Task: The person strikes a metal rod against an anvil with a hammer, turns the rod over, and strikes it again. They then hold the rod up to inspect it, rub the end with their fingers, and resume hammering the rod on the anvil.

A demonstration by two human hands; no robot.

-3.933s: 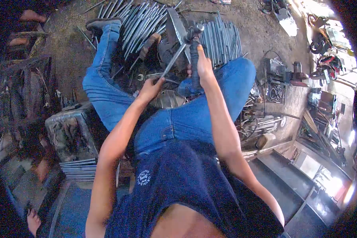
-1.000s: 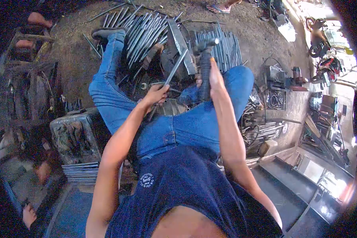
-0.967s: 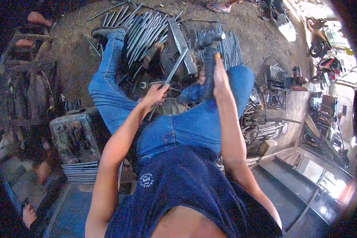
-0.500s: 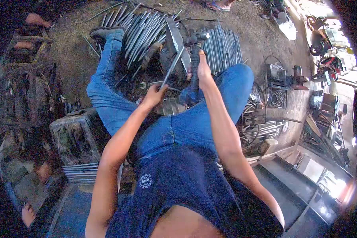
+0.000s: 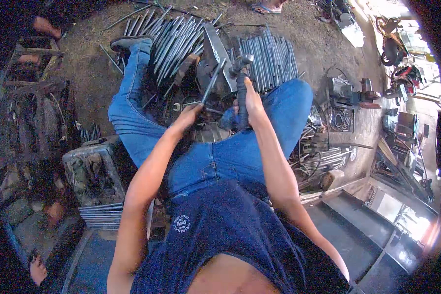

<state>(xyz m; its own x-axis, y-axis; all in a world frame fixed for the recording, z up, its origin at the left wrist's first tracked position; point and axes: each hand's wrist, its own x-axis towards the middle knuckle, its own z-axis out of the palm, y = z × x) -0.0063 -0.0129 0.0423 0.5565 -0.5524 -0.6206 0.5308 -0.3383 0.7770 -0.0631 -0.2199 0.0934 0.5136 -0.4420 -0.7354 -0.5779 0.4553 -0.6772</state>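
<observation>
Between my bent knees, my left hand [image 5: 190, 115] is closed round the lower end of a metal rod [image 5: 213, 83]. The rod slants up to the right, its far end overlapping a flat, bright-edged metal bar [image 5: 218, 55]. My right hand [image 5: 251, 102] grips a hammer [image 5: 242, 91] by its dark wrapped handle. The hammer's head [image 5: 243, 62] points up, just right of the rod's upper end and close to the bar. Below the hands lies a small open-ended wrench [image 5: 177, 106], near my left hand.
Loose rods [image 5: 179, 44] lie in a pile on the dirt floor, with another rod stack [image 5: 269, 59] to its right. A dark battered block [image 5: 95, 169] stands by my left leg. Metal scraps [image 5: 323, 161] are on the right. Other people's feet [image 5: 269, 7] show at the edges.
The hammer has come down and a little left, toward the rod. The rod's upper end has shifted slightly lower and left, and my left hand has moved slightly.
</observation>
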